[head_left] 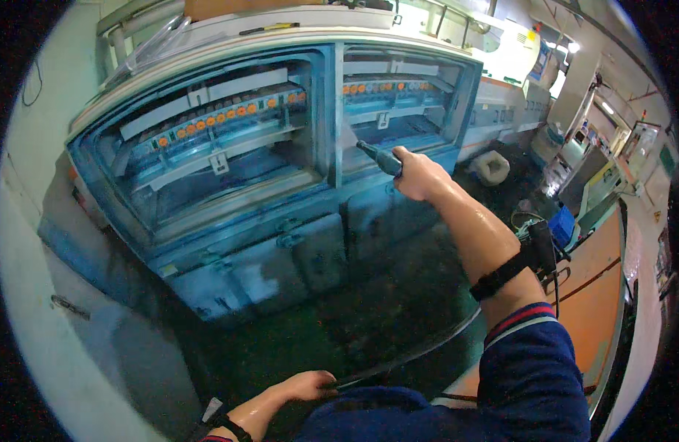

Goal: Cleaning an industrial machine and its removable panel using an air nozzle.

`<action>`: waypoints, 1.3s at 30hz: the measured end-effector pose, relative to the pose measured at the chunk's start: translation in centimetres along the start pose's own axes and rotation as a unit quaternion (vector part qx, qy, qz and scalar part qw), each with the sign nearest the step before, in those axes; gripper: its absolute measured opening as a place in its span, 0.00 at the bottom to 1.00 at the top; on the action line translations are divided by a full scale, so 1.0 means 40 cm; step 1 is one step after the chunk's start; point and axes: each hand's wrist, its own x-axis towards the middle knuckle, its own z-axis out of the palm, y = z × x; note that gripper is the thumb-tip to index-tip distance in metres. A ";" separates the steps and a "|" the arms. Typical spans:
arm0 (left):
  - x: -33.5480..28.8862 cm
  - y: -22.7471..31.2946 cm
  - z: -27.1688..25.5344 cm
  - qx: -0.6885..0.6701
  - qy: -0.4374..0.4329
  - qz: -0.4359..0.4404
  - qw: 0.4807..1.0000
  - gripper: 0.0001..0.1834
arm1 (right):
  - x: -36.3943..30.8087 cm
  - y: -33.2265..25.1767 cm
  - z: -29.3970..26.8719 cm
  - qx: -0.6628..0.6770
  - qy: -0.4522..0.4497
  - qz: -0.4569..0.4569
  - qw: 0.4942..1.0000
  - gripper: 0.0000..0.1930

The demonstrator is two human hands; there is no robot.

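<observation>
My right hand (pixel 420 175), at the end of an outstretched arm, is closed round a dark blue-grey hose nozzle (pixel 381 156). Its tip points up and left toward the right window of a large blue machine (pixel 338 118). My left hand (pixel 306 385), low in front of my body, is closed on a dark hose (pixel 413 359), which curves away to the right behind my right arm. Behind the machine's two windows run rows of orange round fittings (pixel 210 121) on rails. Whether water leaves the nozzle I cannot tell.
A yellow-and-black tool (pixel 269 29) lies on the machine's top ledge. Orange-fronted cabinets (pixel 590 324) stand close on my right, with a blue bin (pixel 561 225) beside them. A whitish bundle (pixel 491 168) sits on the dark floor farther back. A grey panel (pixel 111 324) borders the left side.
</observation>
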 end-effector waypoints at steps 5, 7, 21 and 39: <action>0.056 0.022 0.016 0.003 -0.043 -0.035 0.998 0.22 | 0.061 0.113 -0.014 -0.008 0.025 0.037 0.999 0.21; 0.081 0.013 0.023 -0.002 -0.052 -0.044 0.998 0.22 | 0.091 0.197 -0.017 -0.004 0.036 0.060 0.998 0.21; 0.461 0.205 -0.024 0.008 -0.001 -0.159 0.987 0.22 | 0.348 0.790 -0.028 0.082 0.100 0.112 0.985 0.25; 0.787 0.209 -0.043 0.046 -0.149 -0.038 0.987 0.21 | 0.170 0.718 -0.066 0.137 -0.088 -0.134 0.978 0.33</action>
